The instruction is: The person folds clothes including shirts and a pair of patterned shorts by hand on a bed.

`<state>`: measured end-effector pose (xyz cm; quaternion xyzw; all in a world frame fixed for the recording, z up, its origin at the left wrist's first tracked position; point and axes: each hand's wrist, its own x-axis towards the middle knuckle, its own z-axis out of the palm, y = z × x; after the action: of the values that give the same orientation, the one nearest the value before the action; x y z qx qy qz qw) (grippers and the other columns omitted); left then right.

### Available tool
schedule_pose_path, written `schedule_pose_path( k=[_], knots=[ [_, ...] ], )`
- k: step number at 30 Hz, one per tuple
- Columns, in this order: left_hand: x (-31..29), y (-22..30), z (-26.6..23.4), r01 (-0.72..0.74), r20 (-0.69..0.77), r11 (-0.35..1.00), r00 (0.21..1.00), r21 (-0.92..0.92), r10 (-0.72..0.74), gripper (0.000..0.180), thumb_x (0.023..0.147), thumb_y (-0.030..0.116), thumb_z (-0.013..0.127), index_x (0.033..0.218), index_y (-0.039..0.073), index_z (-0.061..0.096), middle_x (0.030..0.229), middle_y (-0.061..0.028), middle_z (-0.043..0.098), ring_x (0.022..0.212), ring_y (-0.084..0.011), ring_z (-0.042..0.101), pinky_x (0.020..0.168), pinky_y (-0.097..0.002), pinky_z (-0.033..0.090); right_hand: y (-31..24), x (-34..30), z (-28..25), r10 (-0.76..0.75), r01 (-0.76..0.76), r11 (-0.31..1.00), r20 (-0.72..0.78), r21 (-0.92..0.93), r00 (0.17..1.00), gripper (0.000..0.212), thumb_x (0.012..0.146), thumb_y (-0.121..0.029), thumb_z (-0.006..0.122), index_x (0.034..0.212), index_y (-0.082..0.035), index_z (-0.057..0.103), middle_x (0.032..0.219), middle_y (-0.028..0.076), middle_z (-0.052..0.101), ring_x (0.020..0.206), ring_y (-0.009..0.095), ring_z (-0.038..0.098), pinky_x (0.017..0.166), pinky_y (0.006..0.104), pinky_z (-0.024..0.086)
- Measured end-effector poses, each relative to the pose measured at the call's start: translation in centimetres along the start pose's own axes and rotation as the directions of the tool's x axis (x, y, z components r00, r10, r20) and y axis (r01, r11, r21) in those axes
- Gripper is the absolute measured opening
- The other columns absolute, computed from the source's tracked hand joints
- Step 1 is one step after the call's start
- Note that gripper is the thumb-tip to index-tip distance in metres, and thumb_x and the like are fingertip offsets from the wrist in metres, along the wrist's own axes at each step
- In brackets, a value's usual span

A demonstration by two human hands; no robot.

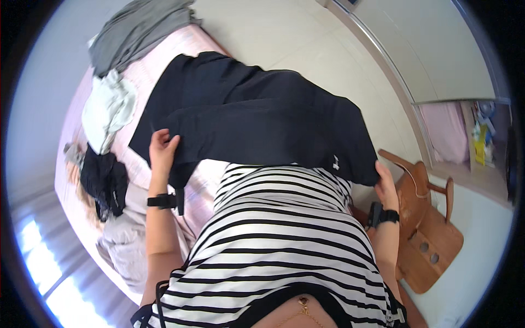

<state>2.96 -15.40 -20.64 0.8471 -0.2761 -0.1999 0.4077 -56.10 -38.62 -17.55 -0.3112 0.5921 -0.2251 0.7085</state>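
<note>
A large black garment (257,126) with a small white mark near its right end spreads in front of me, partly over the bed and partly past the bed's edge. One long flap of it lies across the rest. My left hand (162,150) rests against the cloth at the flap's left end, thumb and fingers apart. At the far right end, my right hand (386,183) pinches the garment's edge between thumb and fingers. Each wrist wears a black strap with a small device.
On the bed (156,71) to the left lie a grey garment (139,33), a white garment (108,109), a crumpled black garment (105,183) and beige bedding (128,240). A brown wooden chair (426,240) stands close by my right arm. Beyond it is a cabinet with an open compartment (451,162).
</note>
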Motion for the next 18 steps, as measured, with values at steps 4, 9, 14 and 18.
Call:
schedule_pose_path(
  k=[4,9,14,18],
  knots=[
    [-2.1,0.9,0.2,0.062,-0.129,0.991,0.991,0.115,-0.047,0.022,0.077,0.019,0.073,0.091,0.002,0.066,0.078,-0.0073,0.066,0.070,-0.0145,0.064,0.067,-0.0260,0.049,0.9,0.3,-1.0,-0.026,0.029,0.998,0.059,-0.051,0.998,0.040,0.090,-0.028,0.058,0.115,0.003,0.057,0.112,0.008,0.062,0.099,0.016,0.059,0.089,0.0291,0.044],
    [-3.1,4.1,-0.2,-0.009,-0.236,0.931,0.966,0.364,0.102,0.018,0.080,0.025,0.068,0.086,0.008,0.069,0.083,-0.0040,0.065,0.068,-0.0220,0.064,0.060,-0.0304,0.047,1.9,1.1,-1.9,-0.067,0.070,0.997,0.065,-0.040,0.996,0.034,0.091,-0.024,0.057,0.112,0.003,0.059,0.109,0.008,0.064,0.096,0.014,0.060,0.089,0.0273,0.044],
    [-2.3,6.1,-1.1,-0.086,-0.190,0.743,0.941,0.664,0.279,0.020,0.082,0.028,0.064,0.079,0.009,0.066,0.084,-0.0034,0.062,0.070,-0.0266,0.061,0.058,-0.0353,0.046,1.5,0.6,-0.8,-0.067,0.067,0.998,0.010,-0.008,0.998,0.025,0.090,-0.019,0.059,0.105,0.000,0.063,0.102,0.007,0.066,0.088,0.013,0.062,0.082,0.0268,0.047],
    [0.7,4.7,-2.5,-0.156,-0.265,0.988,0.952,0.002,0.151,0.023,0.092,0.025,0.055,0.079,0.006,0.058,0.067,0.0021,0.052,0.058,-0.0130,0.053,0.053,-0.0273,0.041,0.4,0.0,-0.7,-0.150,0.150,0.988,-0.001,0.033,0.989,0.033,0.091,-0.023,0.057,0.113,0.001,0.058,0.111,0.008,0.063,0.096,0.015,0.060,0.089,0.0281,0.044]
  ],
)
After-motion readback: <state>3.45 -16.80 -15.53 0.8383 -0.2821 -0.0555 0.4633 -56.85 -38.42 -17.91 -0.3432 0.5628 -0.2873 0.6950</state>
